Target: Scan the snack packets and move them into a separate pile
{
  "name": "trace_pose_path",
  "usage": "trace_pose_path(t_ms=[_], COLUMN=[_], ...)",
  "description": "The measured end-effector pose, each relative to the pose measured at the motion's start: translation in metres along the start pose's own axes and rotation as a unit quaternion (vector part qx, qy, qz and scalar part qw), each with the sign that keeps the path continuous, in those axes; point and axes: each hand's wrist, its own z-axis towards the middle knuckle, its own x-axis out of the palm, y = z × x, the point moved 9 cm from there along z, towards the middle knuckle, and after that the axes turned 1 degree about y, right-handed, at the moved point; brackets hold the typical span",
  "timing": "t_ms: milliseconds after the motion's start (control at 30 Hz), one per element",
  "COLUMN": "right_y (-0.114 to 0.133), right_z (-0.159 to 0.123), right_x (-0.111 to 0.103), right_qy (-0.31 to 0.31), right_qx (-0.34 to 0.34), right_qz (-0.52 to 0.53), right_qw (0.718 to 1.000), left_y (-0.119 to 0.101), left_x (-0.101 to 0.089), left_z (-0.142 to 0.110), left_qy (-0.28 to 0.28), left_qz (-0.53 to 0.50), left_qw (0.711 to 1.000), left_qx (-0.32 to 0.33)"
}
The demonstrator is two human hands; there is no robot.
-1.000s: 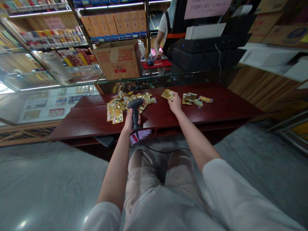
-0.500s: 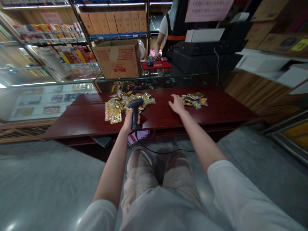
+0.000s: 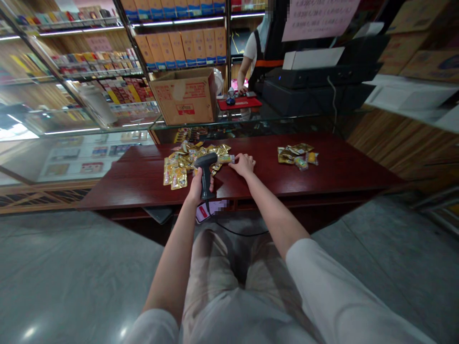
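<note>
My left hand [image 3: 198, 187] is closed round the grip of a black handheld barcode scanner [image 3: 205, 170], held upright over the front of a dark red wooden table [image 3: 136, 176]. Behind the scanner lies a heap of several gold foil packets [image 3: 179, 165]. My right hand [image 3: 244, 165] rests on the table at the right edge of that heap, its fingertips touching a packet [image 3: 225, 158]. Whether the fingers have gripped it I cannot make out. A smaller pile of gold packets [image 3: 297, 155] lies farther right on the table.
A glass counter [image 3: 118, 125] behind the table carries a cardboard box [image 3: 184, 95] and a black printer [image 3: 311, 81]. Another person [image 3: 256, 52] stands behind it by a red mat. Shelves of boxed goods [image 3: 89, 71] fill the back left. A cable [image 3: 236, 231] hangs below the table.
My right hand put a gold packet on the right pile, then swept left across the table to the big heap beside the scanner. My left hand kept the scanner still.
</note>
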Motion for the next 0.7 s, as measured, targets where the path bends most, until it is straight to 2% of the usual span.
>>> trace_pose_path(t_ms=[100,200,400,533,700], right_y=[-0.004,-0.003,0.002,0.014,0.02], right_z=[0.003,0.006,0.01,0.004,-0.002], right_x=[-0.001,0.001,0.001,0.001,0.006], right_qy=[-0.004,0.009,0.015,0.027,0.053], right_qx=[-0.011,-0.041,-0.061,-0.104,-0.124], right_qz=[0.073,0.18,0.409,0.458,0.45], right_qw=[0.997,0.983,0.91,0.882,0.883], left_y=[0.001,0.001,0.001,0.0,0.001], left_x=[0.001,0.0,0.001,0.006,0.011], left_z=[0.001,0.001,0.001,-0.001,-0.002], left_qy=[0.003,0.002,0.003,0.025,0.058], left_qz=[0.0,-0.005,0.003,0.006,0.016], left_qw=[1.0,1.0,1.0,0.999,0.998], left_qx=[-0.009,-0.014,-0.015,-0.019,-0.029])
